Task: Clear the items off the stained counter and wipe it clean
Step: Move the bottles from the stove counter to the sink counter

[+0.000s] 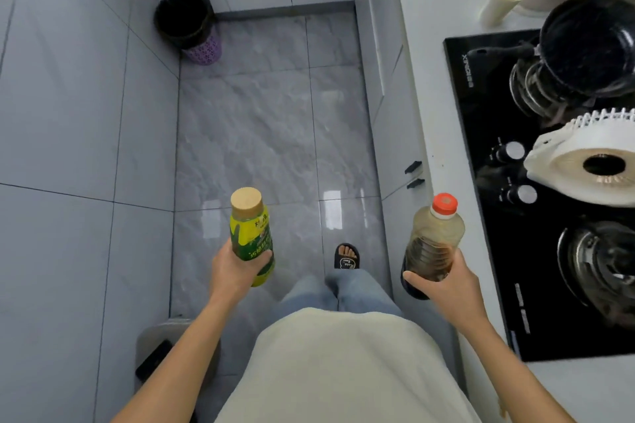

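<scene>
My left hand (237, 268) grips a yellow-green bottle (251, 233) with a tan cap, held upright over the grey floor. My right hand (443, 282) holds a clear bottle (434, 240) with an orange-red cap and dark liquid in its lower half, just off the counter's front edge. The white counter (433, 55) runs along the right side, with small brownish stains near the stove's left edge.
A black glass gas stove (481, 134) carries a black pan (587, 45) and a white round appliance (591, 161). A cream cup (501, 0) and a white kettle stand farther back. A lined bin (187, 24) sits in the floor's far corner. A stool with a phone (154, 357) stands at my left.
</scene>
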### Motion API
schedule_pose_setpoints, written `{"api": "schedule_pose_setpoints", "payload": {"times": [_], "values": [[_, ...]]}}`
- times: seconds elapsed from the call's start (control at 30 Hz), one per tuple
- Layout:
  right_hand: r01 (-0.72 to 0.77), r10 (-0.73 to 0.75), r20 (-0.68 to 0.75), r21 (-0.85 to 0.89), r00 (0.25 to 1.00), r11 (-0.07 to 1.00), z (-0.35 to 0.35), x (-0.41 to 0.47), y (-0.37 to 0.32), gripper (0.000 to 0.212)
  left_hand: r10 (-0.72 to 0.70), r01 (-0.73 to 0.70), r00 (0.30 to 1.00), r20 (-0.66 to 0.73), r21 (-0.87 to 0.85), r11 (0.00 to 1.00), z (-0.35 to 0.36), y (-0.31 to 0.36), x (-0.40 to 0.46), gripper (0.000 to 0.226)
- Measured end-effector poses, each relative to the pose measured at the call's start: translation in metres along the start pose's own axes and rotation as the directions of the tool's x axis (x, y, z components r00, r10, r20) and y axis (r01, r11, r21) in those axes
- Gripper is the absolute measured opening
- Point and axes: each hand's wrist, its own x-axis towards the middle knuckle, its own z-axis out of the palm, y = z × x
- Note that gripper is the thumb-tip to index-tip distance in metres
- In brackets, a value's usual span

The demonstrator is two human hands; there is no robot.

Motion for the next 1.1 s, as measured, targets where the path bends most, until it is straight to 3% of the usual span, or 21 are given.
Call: {"api": "schedule_pose_setpoints", "payload": {"times": [0.27, 0.5, 0.63, 0.97, 1.1], "values": [[0.160, -0.158, 0.067, -0.021, 0.985, 0.987, 0.007, 0.111, -0.116, 0.082, -0.149, 0.149, 0.988, -0.033, -0.006, 0.989, -0.022, -0.006, 0.028, 0.059], [0.173, -0.170, 0.059, -0.036, 0.984, 0.984, 0.029, 0.191, -0.199, 0.084, -0.207, 0.207, 0.978, -0.010, -0.028, 0.978, -0.049, 0.016, 0.094, 0.057], [0.105, -0.103, 0.049, -0.032, 0.993, 0.994, 0.038, 0.221, -0.227, 0.081, -0.192, 0.192, 0.981, 0.004, -0.041, 0.981, -0.071, 0.057, 0.154, 0.052], [-0.022, 0.022, -0.021, -0.024, 1.000, 0.999, 0.038, 0.276, -0.269, 0.079, 0.017, -0.015, 0.999, 0.044, -0.039, 0.999, -0.097, 0.210, 0.320, 0.037], [-0.083, 0.083, -0.034, 0.005, 0.996, 0.997, 0.030, 0.309, -0.292, 0.079, 0.065, -0.063, 0.996, 0.056, -0.032, 0.997, -0.097, 0.265, 0.376, 0.040]]}}
